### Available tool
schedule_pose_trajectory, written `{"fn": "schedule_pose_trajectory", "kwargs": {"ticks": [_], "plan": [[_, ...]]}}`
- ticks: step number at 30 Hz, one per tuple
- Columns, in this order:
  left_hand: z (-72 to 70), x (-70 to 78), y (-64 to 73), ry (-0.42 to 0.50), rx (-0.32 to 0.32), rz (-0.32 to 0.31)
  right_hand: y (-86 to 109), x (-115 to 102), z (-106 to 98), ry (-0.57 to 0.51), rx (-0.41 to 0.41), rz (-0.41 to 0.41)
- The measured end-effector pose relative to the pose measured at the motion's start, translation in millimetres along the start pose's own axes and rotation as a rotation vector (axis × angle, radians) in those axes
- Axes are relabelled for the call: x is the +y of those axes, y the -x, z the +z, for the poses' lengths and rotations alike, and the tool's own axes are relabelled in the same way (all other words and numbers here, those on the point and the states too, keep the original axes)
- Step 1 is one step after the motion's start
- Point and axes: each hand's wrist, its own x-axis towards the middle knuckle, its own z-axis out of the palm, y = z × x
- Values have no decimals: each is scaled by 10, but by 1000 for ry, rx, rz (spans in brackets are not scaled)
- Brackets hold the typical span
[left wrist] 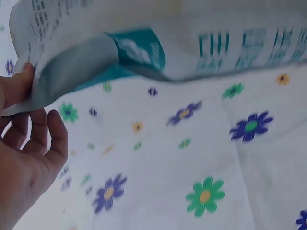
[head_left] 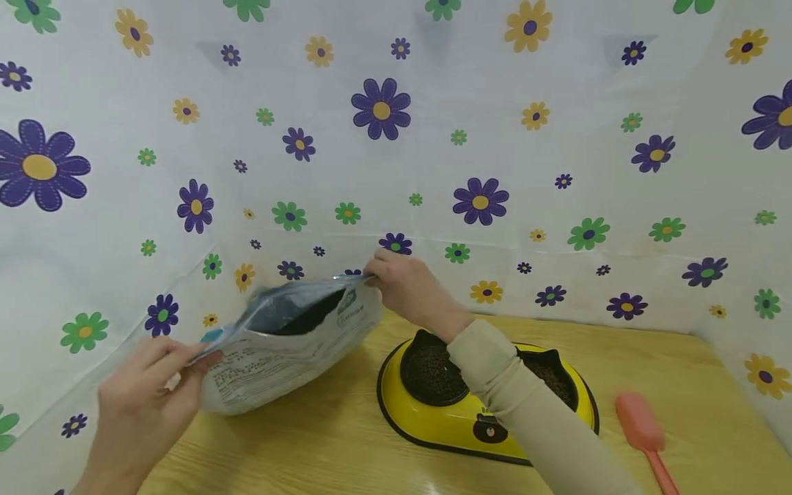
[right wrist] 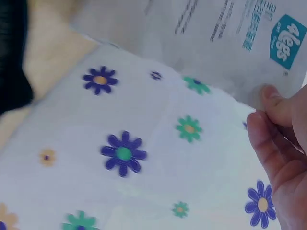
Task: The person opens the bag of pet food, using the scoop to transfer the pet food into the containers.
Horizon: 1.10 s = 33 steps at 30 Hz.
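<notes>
A white pet food bag point(head_left: 291, 361) with printed text leans on the table at the left, its mouth partly open and dark inside. My left hand point(head_left: 145, 399) pinches the near corner of its top edge between thumb and fingers. At the far corner, my right hand point(head_left: 414, 285) grips the same edge; the right wrist view shows thumb and fingertips on the bag's corner by a teal logo point(right wrist: 288, 40). Under my right forearm stands a yellow double feeder point(head_left: 445, 430), whose black bowls hold brown kibble point(head_left: 427, 371). The sleeve covers part of it.
A pink scoop point(head_left: 640, 419) lies on the wooden table point(head_left: 699, 371) to the right of the feeder. White cloth point(head_left: 383, 172) with a flower print hangs behind and along both sides.
</notes>
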Motion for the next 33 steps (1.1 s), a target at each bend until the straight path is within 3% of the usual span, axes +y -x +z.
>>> {"fn": "schedule_pose_trajectory", "kwargs": {"ticks": [3, 7, 11, 13, 19, 24, 27, 30, 33], "plan": [[-50, -132, -156, -4, 75, -65, -169, 52, -129, -103, -33, 36], [-10, -403, -304, -27, 98, -260, -344, 87, -129, -166, -62, 87], [53, -638, -414, 5, 6, -544, -460, 109, -26, -173, -61, 186], [58, -721, -429, 25, -38, -638, -509, 111, 43, -171, -76, 216], [-36, -842, -410, 60, -70, -768, -644, 84, 201, -321, -109, 259], [-83, -819, -420, 66, -65, -828, -700, 61, 241, -413, -76, 312], [-98, -830, -453, 85, -88, -822, -715, 53, 225, -438, -44, 329], [-116, -852, -507, 91, -176, -751, -720, 43, 182, -444, -28, 340], [-133, -838, -578, -2, -267, -638, -737, 16, 150, -419, -37, 294]]}}
